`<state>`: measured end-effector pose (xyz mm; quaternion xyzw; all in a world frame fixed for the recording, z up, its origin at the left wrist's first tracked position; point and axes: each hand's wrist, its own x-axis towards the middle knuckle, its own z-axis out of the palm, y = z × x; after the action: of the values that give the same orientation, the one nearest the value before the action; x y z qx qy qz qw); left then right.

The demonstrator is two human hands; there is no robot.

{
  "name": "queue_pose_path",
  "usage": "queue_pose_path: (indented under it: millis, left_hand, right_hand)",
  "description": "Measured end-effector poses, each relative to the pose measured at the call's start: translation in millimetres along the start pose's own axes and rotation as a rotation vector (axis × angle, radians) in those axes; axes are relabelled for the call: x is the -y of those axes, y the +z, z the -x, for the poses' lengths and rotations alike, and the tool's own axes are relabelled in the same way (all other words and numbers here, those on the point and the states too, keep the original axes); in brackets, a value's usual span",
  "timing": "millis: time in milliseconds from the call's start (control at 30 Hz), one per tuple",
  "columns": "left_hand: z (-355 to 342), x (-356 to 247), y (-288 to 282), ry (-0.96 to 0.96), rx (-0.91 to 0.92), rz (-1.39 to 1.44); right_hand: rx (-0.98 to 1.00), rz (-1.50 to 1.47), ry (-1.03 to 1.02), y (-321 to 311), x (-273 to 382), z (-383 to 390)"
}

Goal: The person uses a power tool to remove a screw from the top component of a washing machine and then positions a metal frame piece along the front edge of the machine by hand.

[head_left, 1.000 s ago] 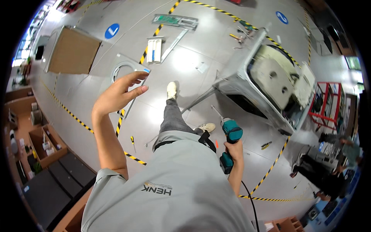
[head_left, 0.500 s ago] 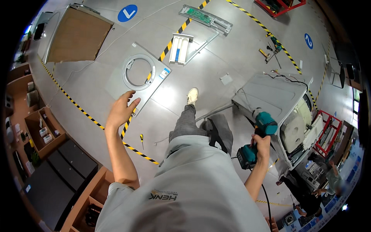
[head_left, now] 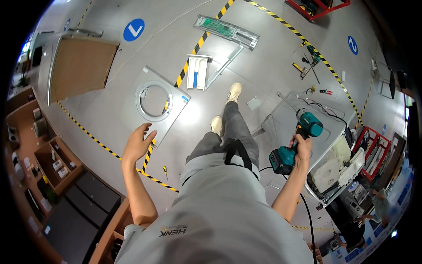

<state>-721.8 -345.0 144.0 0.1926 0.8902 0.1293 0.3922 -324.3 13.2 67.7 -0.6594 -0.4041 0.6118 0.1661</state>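
My right hand point(head_left: 302, 147) is wrapped round the grip of a teal cordless drill point(head_left: 310, 124), with its long bit pointing up and left. The drill is held over the near part of a partly dismantled washing machine point(head_left: 327, 176), whose white drum parts and loose wires show at the right. My left hand point(head_left: 140, 143) hangs with its fingers apart and holds nothing. In the view it lies just below a grey front panel point(head_left: 173, 113) with a round door ring point(head_left: 141, 105), flat on the floor.
Farther off lie a white detergent drawer point(head_left: 197, 72) and a control panel with a green circuit board point(head_left: 220, 28). A screwdriver point(head_left: 165, 172) lies on the floor at left. Hand tools point(head_left: 303, 69), red-handled pliers point(head_left: 326, 92) and a red rack point(head_left: 373, 152) are at right; a brown-sided appliance point(head_left: 81, 66) stands far left.
I have stepped forward, and both shoes now show. The drill has risen slightly in my right hand, while my left hand has dropped a little away from the door ring.
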Motion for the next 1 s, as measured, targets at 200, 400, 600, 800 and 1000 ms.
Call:
queue_pose_path:
  millis: [200, 400, 600, 800, 1000]
  left_hand:
    - [-107.0, -56.6, 32.9, -0.023, 0.145, -0.071]
    - [-296.4, -70.8, 158.8, 0.051, 0.391, 0.079]
    - [-512.7, -25.1, 327.7, 0.002, 0.449, -0.131]
    - [-658.3, 33.5, 465.3, 0.034, 0.232, -0.074]
    - [-713.4, 56.9, 543.5, 0.121, 0.138, -0.021]
  right_hand:
    - [-0.058, 0.020, 0.143, 34.4, -3.8, -151.7]
    - [-0.182, 0.157, 0.088, 79.1, -44.6, -315.2]
    - [-0.365, 0.770, -0.177, 107.1, -136.3, -480.5]
    - [-0.475, 1.097, -0.413, 152.0, -229.3, -571.7]
    - [-0.455, 1.204, -0.548, 143.9, -300.0, -623.9]
